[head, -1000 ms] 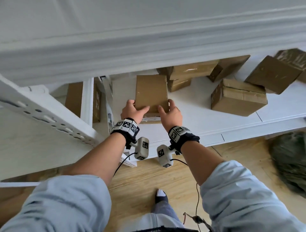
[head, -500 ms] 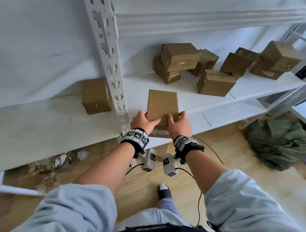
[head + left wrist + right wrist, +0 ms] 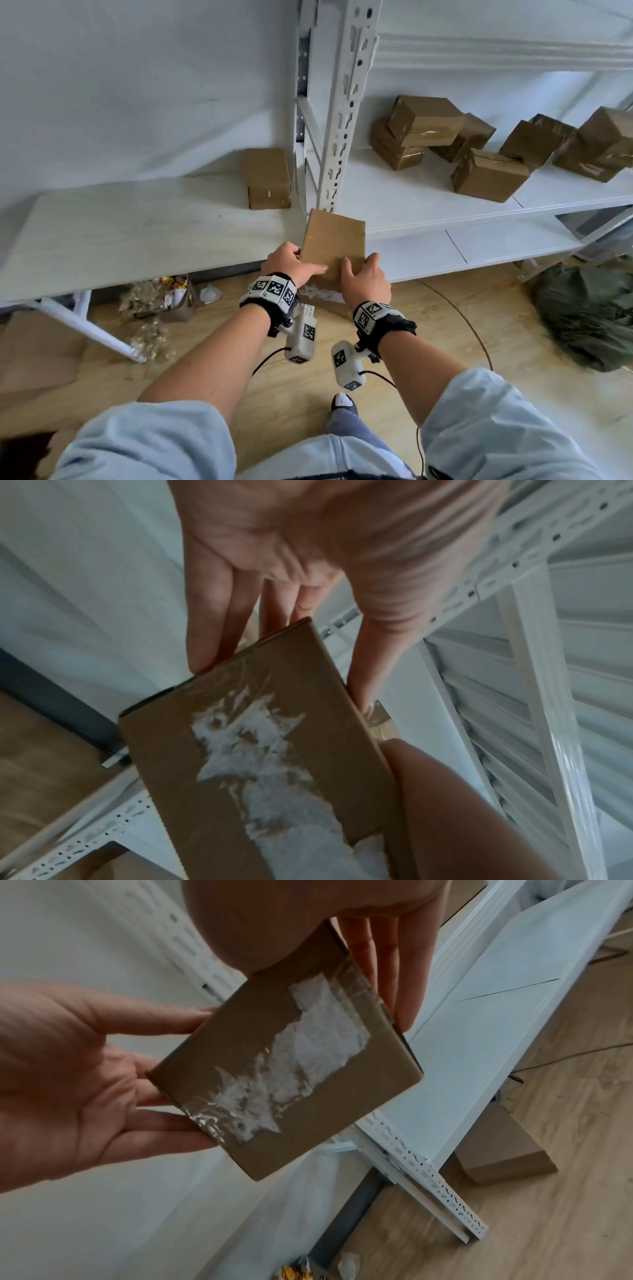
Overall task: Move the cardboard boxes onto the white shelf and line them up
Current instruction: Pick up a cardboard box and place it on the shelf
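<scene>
Both hands hold one cardboard box [image 3: 331, 245] between them in the air, just in front of the front edge of the white shelf [image 3: 137, 226], level with the slotted upright post [image 3: 337, 113]. The left hand [image 3: 289, 263] takes the box's left side, fingers fairly straight along that side and thumb laid over the top face. The right hand [image 3: 364, 279] takes the right side the same way, thumb on top and fingers down the side. In the wrist views the box's near face carries a torn white label [image 3: 291, 1064] under clear tape, and the fingers [image 3: 212, 620] of the left hand press flat against the side while the thumb presses the opposite face; the fingers [image 3: 387, 969] of the right hand lie straight along the other side.

On the shelf board to the left of the post, one small box [image 3: 267, 178] sits at the back edge, close beside the post. To the right of the post, a loose group of boxes [image 3: 489, 174] lies toward the back of the board, some stacked and some tilted against each other, not in a row.

Below the shelf's left part, on the wooden floor [image 3: 462, 329], lies a heap of crumpled wrappers [image 3: 154, 308]. A dark green bundle [image 3: 589, 315] sits on the floor at the right. A thin black cable [image 3: 455, 315] curves across the floor.
</scene>
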Demonstrator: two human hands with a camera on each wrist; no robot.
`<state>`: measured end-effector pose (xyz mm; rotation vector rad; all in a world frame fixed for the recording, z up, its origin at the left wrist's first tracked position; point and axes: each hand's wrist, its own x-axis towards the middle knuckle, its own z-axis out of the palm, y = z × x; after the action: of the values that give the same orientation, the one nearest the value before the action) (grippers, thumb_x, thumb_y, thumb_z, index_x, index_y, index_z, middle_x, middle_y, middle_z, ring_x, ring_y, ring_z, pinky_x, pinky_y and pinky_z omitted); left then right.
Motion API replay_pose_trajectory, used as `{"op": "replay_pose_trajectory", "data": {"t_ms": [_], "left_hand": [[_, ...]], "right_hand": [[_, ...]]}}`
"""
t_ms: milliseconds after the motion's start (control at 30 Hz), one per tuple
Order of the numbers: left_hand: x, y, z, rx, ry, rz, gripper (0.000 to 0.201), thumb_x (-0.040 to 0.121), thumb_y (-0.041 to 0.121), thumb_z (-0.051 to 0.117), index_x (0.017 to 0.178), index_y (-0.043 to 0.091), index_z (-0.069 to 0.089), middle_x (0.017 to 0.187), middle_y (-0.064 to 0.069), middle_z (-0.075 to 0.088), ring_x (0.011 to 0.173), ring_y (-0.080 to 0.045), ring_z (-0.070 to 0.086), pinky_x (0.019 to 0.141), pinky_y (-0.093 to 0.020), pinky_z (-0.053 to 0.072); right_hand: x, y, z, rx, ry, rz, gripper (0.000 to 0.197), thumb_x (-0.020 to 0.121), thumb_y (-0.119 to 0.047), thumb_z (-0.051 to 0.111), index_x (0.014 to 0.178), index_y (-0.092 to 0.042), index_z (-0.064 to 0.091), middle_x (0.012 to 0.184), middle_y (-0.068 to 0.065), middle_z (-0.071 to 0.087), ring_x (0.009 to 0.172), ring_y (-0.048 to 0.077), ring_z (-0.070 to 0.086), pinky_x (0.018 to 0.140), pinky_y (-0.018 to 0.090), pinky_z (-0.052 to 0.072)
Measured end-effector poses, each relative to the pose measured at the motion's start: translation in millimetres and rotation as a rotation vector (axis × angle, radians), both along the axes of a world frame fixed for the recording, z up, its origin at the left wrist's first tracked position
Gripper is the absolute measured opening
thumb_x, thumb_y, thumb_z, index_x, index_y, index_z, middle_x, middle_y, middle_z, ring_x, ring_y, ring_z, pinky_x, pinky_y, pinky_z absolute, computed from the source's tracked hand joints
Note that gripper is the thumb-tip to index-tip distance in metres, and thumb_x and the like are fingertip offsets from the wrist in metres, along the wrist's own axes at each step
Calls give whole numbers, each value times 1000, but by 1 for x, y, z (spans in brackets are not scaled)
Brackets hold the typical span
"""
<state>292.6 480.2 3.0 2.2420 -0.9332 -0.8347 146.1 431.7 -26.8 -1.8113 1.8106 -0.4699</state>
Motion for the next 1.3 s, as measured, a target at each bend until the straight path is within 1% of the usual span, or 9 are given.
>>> {"op": "replay_pose_trajectory", "data": {"t_ms": [67, 200, 333, 433, 700, 867, 967, 1133, 1300], "left_hand": [[20, 15, 0, 14, 19, 45, 64, 66, 51, 86, 114, 20, 57, 105, 5, 65, 81, -12, 56, 66, -27, 42], [66, 38, 4, 10, 26, 175, 74, 66, 50, 86, 126, 18, 56, 118, 0, 66, 96, -18, 59, 78, -28, 43], [113, 43, 9, -38, 25, 297, 71, 66, 49, 87, 124, 21, 57, 118, 2, 67, 93, -17, 59, 76, -27, 42], [150, 34, 12, -71, 19, 371, 64, 65, 48, 87, 117, 24, 58, 112, 4, 69, 88, -16, 58, 74, -25, 40], [256, -29, -2, -119, 8, 527, 62, 68, 42, 87, 119, 22, 56, 117, 4, 67, 103, -20, 65, 89, -30, 50], [311, -83, -18, -115, 26, 533, 62, 69, 40, 88, 118, 22, 56, 117, 5, 68, 99, -18, 65, 84, -28, 50], [331, -110, -32, -109, 39, 516, 61, 71, 40, 87, 119, 21, 54, 118, 4, 66, 93, -16, 62, 82, -27, 48], [338, -143, -70, -87, 97, 406, 71, 80, 35, 81, 139, 20, 45, 132, 0, 62, 113, -22, 63, 98, -35, 51], [339, -147, -92, -17, 144, 352, 72, 82, 28, 78, 145, 26, 42, 126, 4, 64, 110, -18, 63, 93, -27, 48]], "right_hand": [[21, 10, 0, 14, 16, 50, 43, 95, -56, 43, 104, -14, 36, 101, 12, 64, 91, 37, 64, 69, 37, 44], [74, 18, 5, 12, 18, 175, 50, 95, -57, 42, 115, -12, 39, 111, 15, 65, 98, 40, 64, 78, 41, 48], [131, 9, 13, -6, 1, 271, 51, 95, -58, 42, 119, -13, 38, 113, 15, 63, 100, 38, 64, 77, 40, 48], [178, -7, 16, -12, -11, 316, 50, 96, -57, 43, 118, -12, 38, 113, 15, 63, 99, 38, 64, 75, 39, 48], [303, -82, 6, -38, -38, 427, 60, 96, -57, 42, 133, -11, 36, 123, 15, 61, 105, 38, 63, 83, 43, 51], [359, -134, -7, -40, 32, 415, 55, 96, -57, 42, 128, -12, 37, 121, 11, 58, 104, 36, 62, 82, 45, 53], [380, -159, -18, -113, 59, 405, 49, 96, -52, 45, 120, -10, 44, 115, 11, 58, 106, 33, 57, 87, 44, 46], [390, -188, -42, -217, 262, 376, 45, 91, -46, 52, 120, -11, 52, 121, 9, 50, 111, 29, 45, 93, 42, 37], [381, -193, -62, -151, 268, 378, 41, 92, -39, 54, 123, -12, 49, 124, 9, 47, 112, 29, 43, 95, 42, 36]]}}
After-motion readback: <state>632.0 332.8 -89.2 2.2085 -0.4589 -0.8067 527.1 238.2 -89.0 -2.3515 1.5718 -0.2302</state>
